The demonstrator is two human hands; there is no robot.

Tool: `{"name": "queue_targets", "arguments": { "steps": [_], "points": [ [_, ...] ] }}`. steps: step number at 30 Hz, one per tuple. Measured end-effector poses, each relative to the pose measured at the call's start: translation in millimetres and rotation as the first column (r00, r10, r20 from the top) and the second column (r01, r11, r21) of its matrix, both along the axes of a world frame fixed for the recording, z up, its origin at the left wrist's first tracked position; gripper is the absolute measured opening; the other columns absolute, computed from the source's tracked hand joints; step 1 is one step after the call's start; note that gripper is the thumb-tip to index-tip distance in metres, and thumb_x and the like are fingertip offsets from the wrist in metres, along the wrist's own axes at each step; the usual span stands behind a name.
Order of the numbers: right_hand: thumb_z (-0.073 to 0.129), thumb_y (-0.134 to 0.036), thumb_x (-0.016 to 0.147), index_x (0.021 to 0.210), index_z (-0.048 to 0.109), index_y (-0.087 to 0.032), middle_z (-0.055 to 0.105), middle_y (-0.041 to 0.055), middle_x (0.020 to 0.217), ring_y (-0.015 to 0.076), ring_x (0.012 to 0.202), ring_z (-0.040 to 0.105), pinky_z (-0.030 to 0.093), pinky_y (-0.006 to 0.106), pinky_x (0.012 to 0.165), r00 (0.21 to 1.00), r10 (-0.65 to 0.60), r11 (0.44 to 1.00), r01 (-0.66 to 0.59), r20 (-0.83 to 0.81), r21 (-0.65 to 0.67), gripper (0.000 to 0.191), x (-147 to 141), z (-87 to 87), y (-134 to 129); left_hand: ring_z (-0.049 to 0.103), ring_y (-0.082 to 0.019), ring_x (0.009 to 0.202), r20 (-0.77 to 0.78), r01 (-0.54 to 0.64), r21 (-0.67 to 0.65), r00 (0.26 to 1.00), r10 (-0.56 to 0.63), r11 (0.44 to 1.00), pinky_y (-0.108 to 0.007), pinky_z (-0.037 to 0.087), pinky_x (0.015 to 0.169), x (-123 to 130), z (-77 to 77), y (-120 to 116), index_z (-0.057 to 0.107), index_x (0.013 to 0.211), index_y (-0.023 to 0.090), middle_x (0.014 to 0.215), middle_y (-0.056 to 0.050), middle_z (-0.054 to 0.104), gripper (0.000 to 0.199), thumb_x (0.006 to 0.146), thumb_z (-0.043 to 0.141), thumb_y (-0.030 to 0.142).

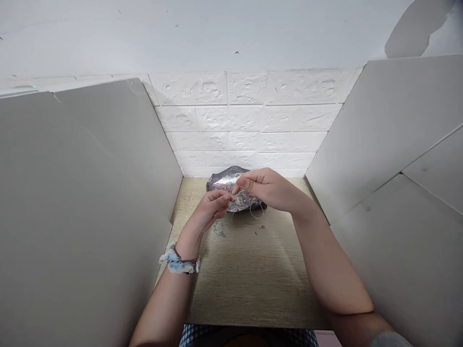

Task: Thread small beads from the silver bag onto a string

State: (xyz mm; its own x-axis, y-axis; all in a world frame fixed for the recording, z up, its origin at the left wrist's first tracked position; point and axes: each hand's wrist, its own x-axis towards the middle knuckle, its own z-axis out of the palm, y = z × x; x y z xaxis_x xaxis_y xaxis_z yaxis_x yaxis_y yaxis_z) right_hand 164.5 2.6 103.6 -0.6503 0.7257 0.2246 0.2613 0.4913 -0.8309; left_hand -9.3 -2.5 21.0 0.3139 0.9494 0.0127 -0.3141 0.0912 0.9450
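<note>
From my end of the head camera, I see a thin thread (257, 218) at the fingertips of both hands, above the far part of the desk (249, 279); a slack loop of it hangs below the right hand (272, 189). That hand is bent over at the wrist, its thumb and forefinger closed in a pinch on the thread. The left hand (210, 210) meets it from the other side, fingertips also pinched together on the thread, the other fingers curled; whether a bead sits in that pinch is too small for me to tell.

Right behind the hands I find a glittery pouch (224, 181) with coloured flecks, lying near the foot of the wall and partly hidden by them. Just below the left hand, a small ring of clear beads (219, 228) lies on the desk, and some tiny dark bits (262, 226) are scattered to its right. A blue and white scrunchie (176, 260) circles the left wrist. Farther out, I have a white brick-patterned wall (246, 118) ahead and a grey panel (90, 202) standing on the left, with another grey panel (379, 144) on the right.
</note>
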Motion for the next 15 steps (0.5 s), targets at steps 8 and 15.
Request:
{"name": "queue_targets", "arguments": {
  "steps": [8,15],
  "points": [
    [0.038,-0.048,0.083,0.087,0.061,-0.021,0.033,-0.0031,0.05,0.0068,0.044,0.031,0.025,0.022,0.043,0.867,-0.296,0.93,0.357,-0.402,0.086,0.036,7,13.6,-22,0.023,0.0,0.032,0.024,0.021,-0.014,0.999,-0.021,1.0,-0.016,0.012,0.036,2,7.0,-5,0.056,0.063,0.012,0.039,0.008,0.031,0.031,0.057,0.069,0.039],
    [0.042,-0.037,0.084,0.077,0.06,-0.02,0.023,-0.0048,0.044,0.0061,0.036,0.024,0.017,0.022,0.035,0.475,-0.376,0.691,0.715,-0.796,0.1,0.026,18,29.8,-32,0.023,0.0,0.033,-0.001,0.023,-0.019,1.0,-0.023,1.0,-0.017,0.009,0.038,1,3.2,-1,0.057,0.064,0.011,0.04,0.007,0.032,0.029,0.058,0.069,0.037]
  ]
}}
